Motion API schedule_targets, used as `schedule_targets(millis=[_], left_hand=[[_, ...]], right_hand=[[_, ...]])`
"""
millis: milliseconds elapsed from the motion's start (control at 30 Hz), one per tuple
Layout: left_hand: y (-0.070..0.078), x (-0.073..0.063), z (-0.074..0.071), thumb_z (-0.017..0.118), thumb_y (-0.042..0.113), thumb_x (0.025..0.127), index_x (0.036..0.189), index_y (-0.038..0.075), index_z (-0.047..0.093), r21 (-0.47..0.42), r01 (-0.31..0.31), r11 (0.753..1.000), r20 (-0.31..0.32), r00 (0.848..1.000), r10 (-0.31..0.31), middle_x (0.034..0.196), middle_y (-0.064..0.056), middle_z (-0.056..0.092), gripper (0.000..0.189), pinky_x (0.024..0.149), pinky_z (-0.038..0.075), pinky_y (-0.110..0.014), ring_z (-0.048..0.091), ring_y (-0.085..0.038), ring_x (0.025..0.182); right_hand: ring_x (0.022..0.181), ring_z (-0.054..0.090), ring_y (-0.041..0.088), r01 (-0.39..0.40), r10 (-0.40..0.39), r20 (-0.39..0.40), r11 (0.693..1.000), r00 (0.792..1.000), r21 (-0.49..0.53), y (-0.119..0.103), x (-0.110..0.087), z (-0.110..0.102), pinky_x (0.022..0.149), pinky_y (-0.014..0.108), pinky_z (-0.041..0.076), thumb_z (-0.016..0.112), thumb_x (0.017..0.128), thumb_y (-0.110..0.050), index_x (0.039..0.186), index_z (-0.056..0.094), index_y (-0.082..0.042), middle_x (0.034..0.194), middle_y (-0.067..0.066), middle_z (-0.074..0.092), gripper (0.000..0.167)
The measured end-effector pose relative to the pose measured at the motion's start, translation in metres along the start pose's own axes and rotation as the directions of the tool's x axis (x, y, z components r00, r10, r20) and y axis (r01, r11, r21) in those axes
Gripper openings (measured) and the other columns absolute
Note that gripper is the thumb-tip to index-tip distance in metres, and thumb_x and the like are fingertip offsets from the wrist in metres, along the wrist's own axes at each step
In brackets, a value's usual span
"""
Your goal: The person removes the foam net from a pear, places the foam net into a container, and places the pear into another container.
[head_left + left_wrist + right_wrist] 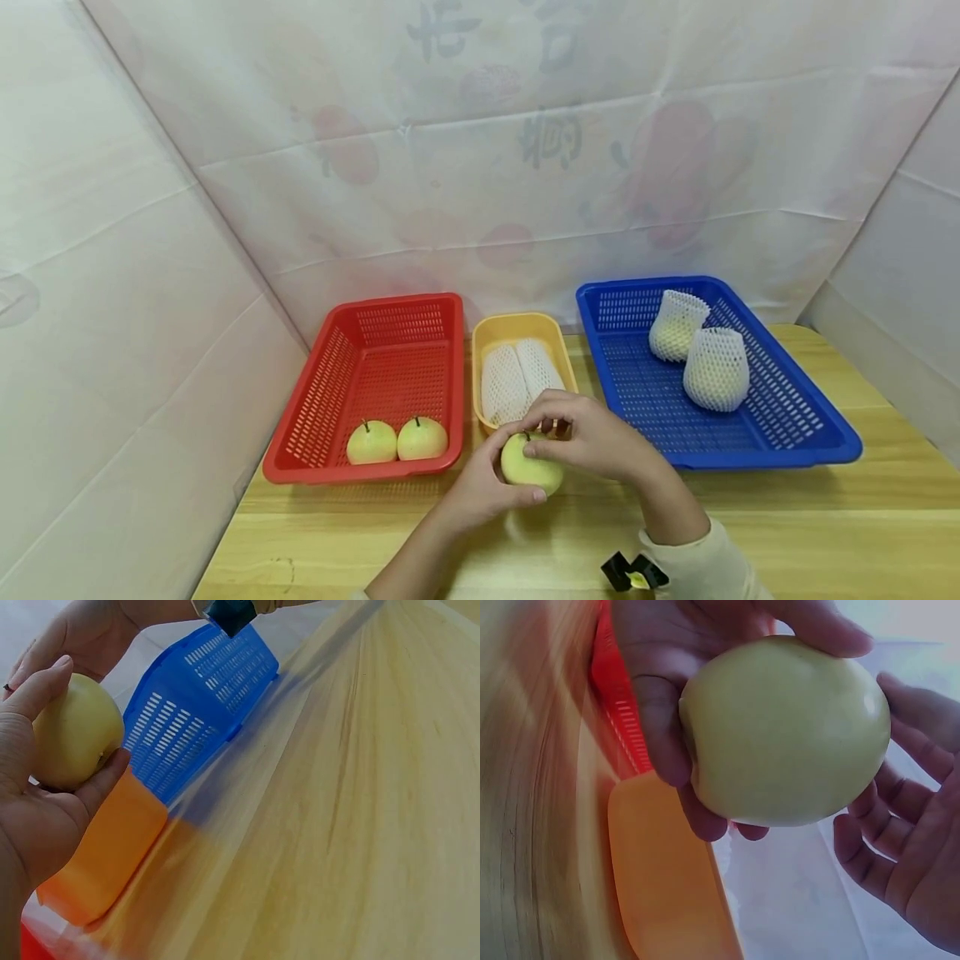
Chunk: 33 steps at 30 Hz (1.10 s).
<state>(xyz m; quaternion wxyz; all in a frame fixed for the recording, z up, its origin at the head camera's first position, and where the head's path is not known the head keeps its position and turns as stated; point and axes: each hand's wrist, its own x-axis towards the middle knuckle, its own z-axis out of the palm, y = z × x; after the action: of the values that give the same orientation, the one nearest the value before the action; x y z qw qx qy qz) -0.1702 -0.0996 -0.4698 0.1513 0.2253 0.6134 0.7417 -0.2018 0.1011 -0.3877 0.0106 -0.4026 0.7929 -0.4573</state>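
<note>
A pale yellow-green pear is held above the table in front of the yellow basket. My left hand grips it from the left, with thumb and fingers around its side, as the left wrist view shows too. From the right, my right hand reaches over the stem end, its thumb and bent fingers at the pear's top by the stem. In the right wrist view, the right hand's fingertips meet the pear's edge; the stem is hidden there. Two pears sit in the red basket.
Behind the hands, white foam net sleeves lie in the small yellow basket. A blue basket on the right holds two net-covered fruits. Cloth walls enclose the back and sides of the wooden table.
</note>
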Motion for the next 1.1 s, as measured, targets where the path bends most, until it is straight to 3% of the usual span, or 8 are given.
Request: schedule_targets(millis=[233,467,600,700,833,933,1100], left_hand=[[0.006,0.000,-0.002,0.080,0.011,0.081,0.147,0.008,0.036,-0.144,-0.003,0.990,0.044,0.999,0.010,0.136,-0.014,0.051,0.079,0.093,0.055,-0.035,0.060,-0.024,0.116],[0.014,-0.002,-0.001,0.079,0.027,0.084,0.151,0.008,0.026,-0.290,-0.001,0.957,0.044,0.999,0.015,0.129,-0.008,0.054,0.088,0.089,0.056,-0.030,0.062,-0.018,0.109],[0.018,-0.002,0.000,0.075,0.023,0.087,0.153,0.009,0.022,-0.329,-0.015,0.944,0.024,0.999,0.024,0.131,-0.007,0.052,0.086,0.091,0.055,-0.030,0.060,-0.017,0.111],[0.022,-0.002,-0.001,0.074,0.020,0.088,0.153,0.010,0.024,-0.276,-0.048,0.960,-0.034,0.999,0.041,0.139,-0.008,0.048,0.083,0.095,0.054,-0.032,0.058,-0.019,0.118],[0.032,-0.003,-0.002,0.076,0.015,0.086,0.150,0.012,0.033,-0.118,-0.113,0.987,-0.146,0.985,0.095,0.147,-0.012,0.043,0.078,0.099,0.052,-0.036,0.053,-0.025,0.126],[0.042,-0.004,-0.001,0.079,0.010,0.082,0.147,0.016,0.040,-0.004,-0.140,0.990,-0.211,0.968,0.136,0.146,-0.013,0.044,0.076,0.097,0.054,-0.038,0.053,-0.029,0.125],[0.059,-0.009,-0.002,0.080,0.008,0.082,0.146,0.019,0.041,0.127,-0.141,0.982,-0.281,0.944,0.172,0.143,-0.011,0.045,0.076,0.091,0.057,-0.037,0.055,-0.029,0.120]], right_hand=[[0.088,0.056,0.013,-0.025,0.025,0.066,1.000,0.998,0.005,0.002,-0.004,-0.004,0.072,0.029,0.054,0.080,0.083,-0.032,0.112,0.067,-0.025,0.103,-0.011,0.065,0.033],[0.110,0.055,0.015,-0.078,0.068,0.195,0.996,0.978,0.041,-0.001,-0.008,-0.007,0.087,0.028,0.053,0.085,0.075,-0.036,0.143,0.049,-0.021,0.133,-0.006,0.055,0.078],[0.113,0.055,0.017,-0.083,0.079,0.183,0.996,0.980,0.017,-0.004,-0.008,-0.005,0.085,0.029,0.055,0.085,0.074,-0.034,0.147,0.044,-0.021,0.138,-0.004,0.052,0.085],[0.114,0.054,0.018,-0.064,0.066,0.124,0.998,0.990,-0.018,-0.005,-0.006,-0.002,0.085,0.029,0.055,0.086,0.074,-0.031,0.147,0.045,-0.021,0.140,-0.003,0.051,0.084],[0.114,0.054,0.019,-0.043,0.044,0.025,0.998,0.999,-0.037,-0.007,-0.002,0.003,0.081,0.029,0.057,0.086,0.075,-0.022,0.147,0.045,-0.023,0.142,-0.003,0.049,0.083],[0.120,0.053,0.019,-0.016,0.013,-0.044,0.998,0.999,-0.063,-0.011,0.001,0.009,0.083,0.030,0.058,0.084,0.077,-0.019,0.146,0.046,-0.024,0.143,-0.004,0.048,0.079],[0.130,0.049,0.017,0.020,-0.033,-0.116,0.993,0.993,-0.116,-0.018,0.011,0.024,0.095,0.036,0.054,0.081,0.082,-0.026,0.147,0.046,-0.028,0.144,-0.009,0.047,0.074]])
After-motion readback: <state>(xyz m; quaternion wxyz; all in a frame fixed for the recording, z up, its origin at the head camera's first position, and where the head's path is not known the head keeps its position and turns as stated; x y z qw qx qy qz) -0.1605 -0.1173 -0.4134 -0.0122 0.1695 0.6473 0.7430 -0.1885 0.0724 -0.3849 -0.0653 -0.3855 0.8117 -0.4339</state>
